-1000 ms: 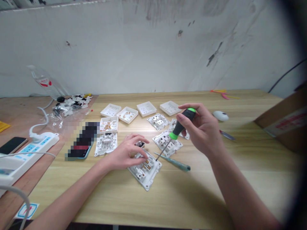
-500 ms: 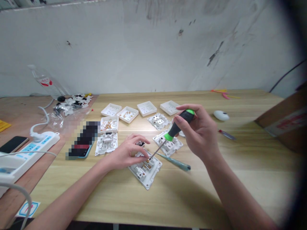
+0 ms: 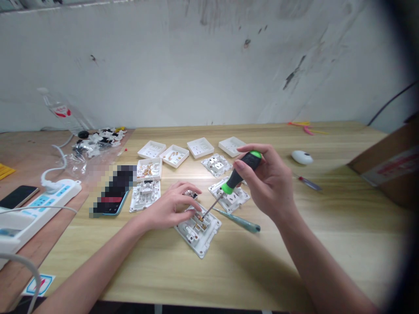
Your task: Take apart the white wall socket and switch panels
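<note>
A white wall socket (image 3: 206, 237) lies back side up on the table, with brass contacts showing in its middle. My left hand (image 3: 173, 205) rests at its upper left edge; thumb and index finger grip its inner part, while the other fingers stretch out above. My right hand (image 3: 273, 187) is wrapped round a black and green screwdriver (image 3: 240, 172). The screwdriver's shaft slants down to the left, its tip among the brass contacts. A small dark-and-white part (image 3: 190, 194) is partly hidden behind my left fingers. Just right of the socket lies a teal-handled screwdriver (image 3: 245, 223).
More socket backs (image 3: 145, 196) and white covers (image 3: 200, 148) lie behind, one box (image 3: 149, 169) holding brass pieces. A phone (image 3: 116, 192) and power strip (image 3: 42, 205) sit left. To the right are a white mouse (image 3: 301, 157), a small screwdriver (image 3: 310, 183) and a cardboard box (image 3: 386, 161).
My right hand and the screwdriver have shifted slightly left, the tip still among the contacts. My left thumb and index finger have drawn back a little to the left.
</note>
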The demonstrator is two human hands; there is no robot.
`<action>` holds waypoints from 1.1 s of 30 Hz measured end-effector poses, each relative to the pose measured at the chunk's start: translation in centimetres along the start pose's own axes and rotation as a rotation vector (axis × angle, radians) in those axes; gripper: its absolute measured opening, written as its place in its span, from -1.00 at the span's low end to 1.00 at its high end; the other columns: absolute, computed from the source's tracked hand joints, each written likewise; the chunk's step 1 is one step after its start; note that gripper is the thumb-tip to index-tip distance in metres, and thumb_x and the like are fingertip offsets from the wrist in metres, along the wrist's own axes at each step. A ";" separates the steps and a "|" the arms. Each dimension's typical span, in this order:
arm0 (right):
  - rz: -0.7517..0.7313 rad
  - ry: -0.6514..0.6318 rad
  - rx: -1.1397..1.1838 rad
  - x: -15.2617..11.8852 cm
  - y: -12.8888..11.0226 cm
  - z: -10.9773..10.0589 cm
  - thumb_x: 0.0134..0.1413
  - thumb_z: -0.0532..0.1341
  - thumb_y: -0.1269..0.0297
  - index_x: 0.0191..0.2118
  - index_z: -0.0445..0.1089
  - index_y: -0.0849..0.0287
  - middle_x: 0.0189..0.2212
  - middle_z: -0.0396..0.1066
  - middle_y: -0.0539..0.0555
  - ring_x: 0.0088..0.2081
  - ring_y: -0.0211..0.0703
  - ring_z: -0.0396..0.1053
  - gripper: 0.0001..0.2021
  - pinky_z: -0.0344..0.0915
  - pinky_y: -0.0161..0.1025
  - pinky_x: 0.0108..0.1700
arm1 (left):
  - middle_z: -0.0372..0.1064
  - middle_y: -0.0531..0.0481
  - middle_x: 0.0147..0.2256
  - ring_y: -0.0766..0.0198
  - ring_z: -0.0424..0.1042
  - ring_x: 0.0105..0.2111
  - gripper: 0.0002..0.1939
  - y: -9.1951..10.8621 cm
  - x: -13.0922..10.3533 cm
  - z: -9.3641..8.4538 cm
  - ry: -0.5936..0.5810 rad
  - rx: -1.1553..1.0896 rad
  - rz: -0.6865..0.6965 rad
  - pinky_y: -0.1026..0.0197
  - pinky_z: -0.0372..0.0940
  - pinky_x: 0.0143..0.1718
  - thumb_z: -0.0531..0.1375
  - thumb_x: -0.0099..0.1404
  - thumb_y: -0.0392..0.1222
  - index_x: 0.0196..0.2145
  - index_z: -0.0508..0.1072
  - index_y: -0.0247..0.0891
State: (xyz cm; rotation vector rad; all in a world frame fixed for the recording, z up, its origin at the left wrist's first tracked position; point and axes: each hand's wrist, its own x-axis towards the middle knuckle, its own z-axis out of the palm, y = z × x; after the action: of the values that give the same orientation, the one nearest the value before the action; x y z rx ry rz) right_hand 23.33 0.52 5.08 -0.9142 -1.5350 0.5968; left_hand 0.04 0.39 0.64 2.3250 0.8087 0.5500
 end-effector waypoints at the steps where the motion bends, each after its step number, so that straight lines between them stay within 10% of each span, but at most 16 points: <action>1: -0.004 0.008 -0.008 0.0 0.0 0.0 0.11 0.25 0.23 -0.12 0.31 0.07 -0.43 0.27 -0.04 -0.45 -0.30 0.25 -0.79 0.29 -0.32 -0.43 | 0.29 -0.05 0.02 0.13 0.18 0.11 -0.78 0.0 0.0 0.0 0.010 0.000 -0.002 0.01 0.08 0.16 0.20 0.23 -0.39 -0.21 0.54 -0.15; 33: -0.019 0.003 -0.002 0.1 -0.1 -0.1 0.10 0.26 0.25 -0.12 0.32 0.07 -0.43 0.28 -0.05 -0.46 -0.30 0.26 -0.78 0.27 -0.32 -0.44 | 0.33 -0.05 -0.01 0.08 0.20 0.06 -0.91 -0.1 0.2 0.7 0.002 0.073 0.040 -0.01 0.11 0.10 0.26 0.23 -0.19 -0.28 0.56 -0.14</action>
State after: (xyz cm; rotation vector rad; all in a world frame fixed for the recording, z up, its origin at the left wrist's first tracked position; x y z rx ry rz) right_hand 23.45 0.53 5.20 -0.9004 -1.5406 0.5799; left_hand 0.54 0.33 0.12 2.4127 0.7970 0.5487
